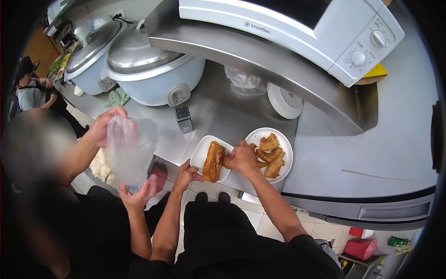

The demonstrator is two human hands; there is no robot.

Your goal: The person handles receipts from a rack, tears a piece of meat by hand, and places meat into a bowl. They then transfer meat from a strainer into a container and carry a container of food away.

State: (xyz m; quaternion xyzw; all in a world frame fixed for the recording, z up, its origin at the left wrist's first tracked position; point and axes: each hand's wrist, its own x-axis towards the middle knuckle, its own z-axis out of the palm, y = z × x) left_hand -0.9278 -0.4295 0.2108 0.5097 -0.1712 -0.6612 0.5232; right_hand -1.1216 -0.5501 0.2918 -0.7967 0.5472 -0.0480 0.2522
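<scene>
Lying between hands (188, 176) (243, 158), browned meat slab (213, 162)

1. Your left hand (186, 176)'s got the square plate (199, 160) by its edge, fried slab (213, 160) on it.
2. Your right hand (245, 160) is pinching a smaller fried piece (226, 161), right beside the round plate (286, 151) of fried strips (275, 167).
3. Co-worker (100, 214) on your left's holding a plastic bag (130, 149), btw.
</scene>
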